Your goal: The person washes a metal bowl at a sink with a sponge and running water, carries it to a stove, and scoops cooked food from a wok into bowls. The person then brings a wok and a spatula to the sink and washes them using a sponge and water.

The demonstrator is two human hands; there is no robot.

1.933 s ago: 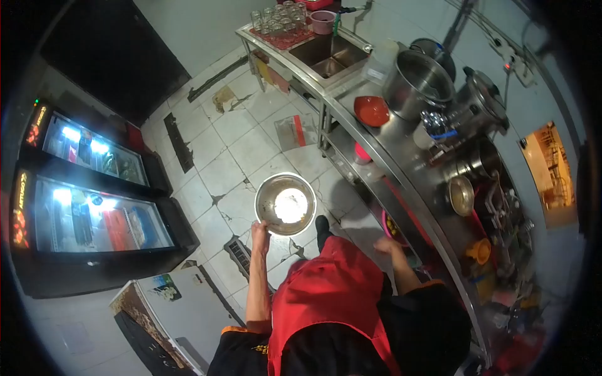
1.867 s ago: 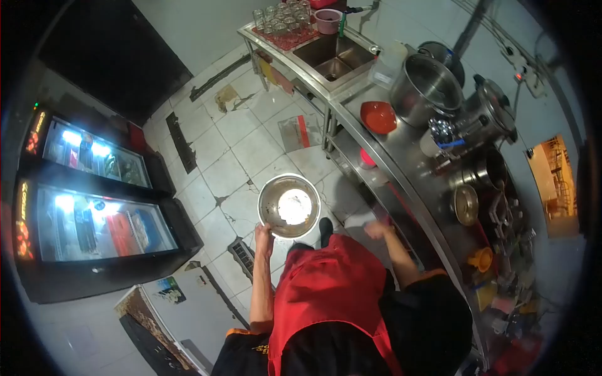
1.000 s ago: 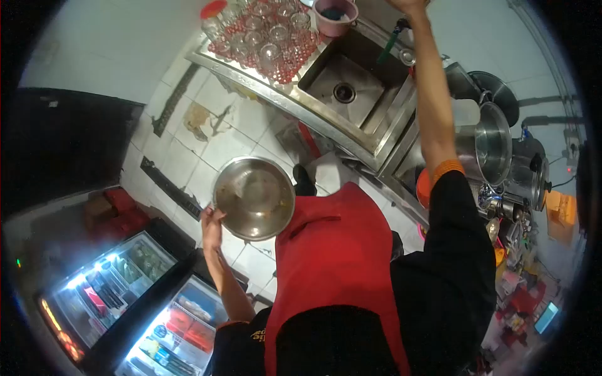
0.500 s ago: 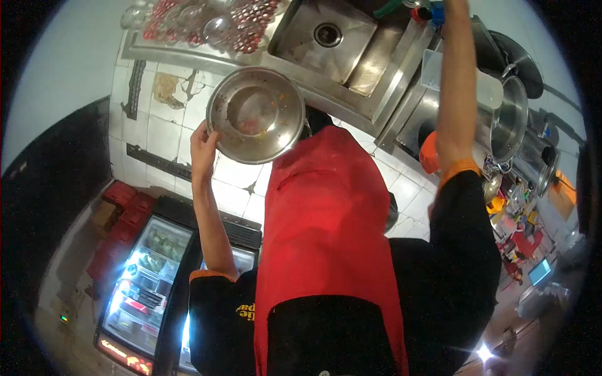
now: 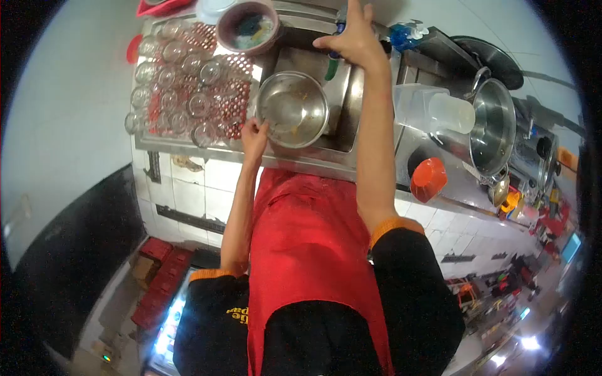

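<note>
The left grip (image 5: 256,139) holds the near left rim of a metal bowl (image 5: 293,108), which sits ahead and to the right of it, over the sink (image 5: 342,127). The right grip (image 5: 359,41) is wide, thumb and fingers spread about the tap (image 5: 340,27); contact cannot be told. Glasses (image 5: 199,105) stand left of the left grip, on the tabletop (image 5: 323,160)
</note>
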